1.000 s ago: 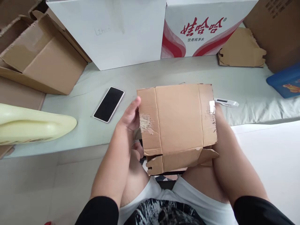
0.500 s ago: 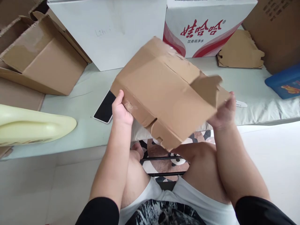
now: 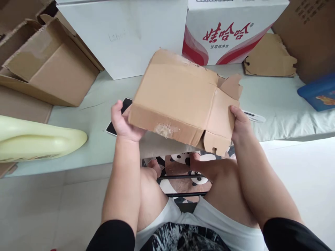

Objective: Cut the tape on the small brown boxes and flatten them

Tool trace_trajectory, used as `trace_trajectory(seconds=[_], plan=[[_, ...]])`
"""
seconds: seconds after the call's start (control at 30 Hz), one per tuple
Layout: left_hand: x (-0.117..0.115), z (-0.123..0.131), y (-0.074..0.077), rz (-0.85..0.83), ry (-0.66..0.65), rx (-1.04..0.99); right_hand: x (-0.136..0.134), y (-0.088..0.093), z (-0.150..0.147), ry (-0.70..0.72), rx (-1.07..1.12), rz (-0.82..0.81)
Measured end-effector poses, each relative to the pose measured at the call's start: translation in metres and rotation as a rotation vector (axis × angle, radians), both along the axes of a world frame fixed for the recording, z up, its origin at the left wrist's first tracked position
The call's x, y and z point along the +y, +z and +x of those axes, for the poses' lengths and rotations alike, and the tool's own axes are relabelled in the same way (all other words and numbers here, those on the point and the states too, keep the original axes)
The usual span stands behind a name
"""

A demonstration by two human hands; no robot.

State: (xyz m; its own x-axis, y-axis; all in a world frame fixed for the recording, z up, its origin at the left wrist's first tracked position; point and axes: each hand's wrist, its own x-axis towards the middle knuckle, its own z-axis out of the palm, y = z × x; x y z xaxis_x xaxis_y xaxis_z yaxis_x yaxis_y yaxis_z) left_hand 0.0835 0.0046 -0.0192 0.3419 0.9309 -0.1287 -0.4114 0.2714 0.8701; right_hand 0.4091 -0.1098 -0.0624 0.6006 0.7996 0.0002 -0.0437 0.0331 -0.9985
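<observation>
A brown cardboard box (image 3: 178,90), partly folded with loose flaps at its right end, is held up in front of me above the cloth-covered surface. My left hand (image 3: 127,123) grips its left end, the thumb raised and the fingers hidden underneath. On the other end, my right hand (image 3: 240,122) pinches a side flap (image 3: 222,109), thumb on top. A worn, torn patch shows on the near side wall. Behind my left hand lies a phone (image 3: 112,128) with a dark screen, partly covered. A white thermometer-like stick (image 3: 255,116) lies just past my right hand.
Large white cartons (image 3: 125,38) stand at the back, one with red lettering (image 3: 227,33). Open cardboard boxes (image 3: 62,69) fill the left, above a pale yellow plastic object (image 3: 44,137). At right are a flat cardboard piece (image 3: 270,57) and a blue item (image 3: 318,92).
The box has turned so its near side wall faces me and its right end flap has swung down. My left hand shifted slightly left; my right hand moved a little left.
</observation>
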Motion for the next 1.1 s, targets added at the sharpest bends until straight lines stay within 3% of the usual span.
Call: trace_trajectory(seconds=[0.1, 0.17, 0.27, 0.4, 0.57, 0.7, 0.83, 0.93, 1.1], plan=[[0.010, -0.002, -0.006, -0.013, -0.110, 0.197, -0.007, 0.001, 0.004, -0.021, 0.096, 0.016], [0.012, 0.005, -0.011, 0.013, -0.145, 0.307, -0.009, 0.000, 0.004, -0.047, 0.034, 0.060], [0.007, 0.019, -0.017, 0.122, -0.024, 0.374, -0.008, -0.002, 0.001, -0.094, -0.096, 0.118], [-0.004, 0.028, -0.019, 0.379, 0.139, 0.487, -0.012, 0.004, -0.006, -0.331, -0.381, 0.197], [-0.009, 0.023, -0.015, 0.569, 0.219, 0.586, -0.026, 0.026, -0.020, -0.520, -0.780, 0.254], [-0.011, 0.022, -0.012, 0.616, 0.243, 0.606, -0.028, 0.033, -0.028, -0.645, -0.932, 0.295], [-0.012, 0.023, -0.012, 0.660, 0.262, 0.620, -0.024, 0.029, -0.026, -0.561, -0.776, 0.367], [-0.013, 0.023, -0.013, 0.630, 0.248, 0.635, -0.021, 0.025, -0.019, -0.479, -0.605, 0.329], [-0.013, 0.024, -0.012, 0.567, 0.207, 0.619, -0.019, 0.028, -0.015, -0.436, -0.639, 0.379]])
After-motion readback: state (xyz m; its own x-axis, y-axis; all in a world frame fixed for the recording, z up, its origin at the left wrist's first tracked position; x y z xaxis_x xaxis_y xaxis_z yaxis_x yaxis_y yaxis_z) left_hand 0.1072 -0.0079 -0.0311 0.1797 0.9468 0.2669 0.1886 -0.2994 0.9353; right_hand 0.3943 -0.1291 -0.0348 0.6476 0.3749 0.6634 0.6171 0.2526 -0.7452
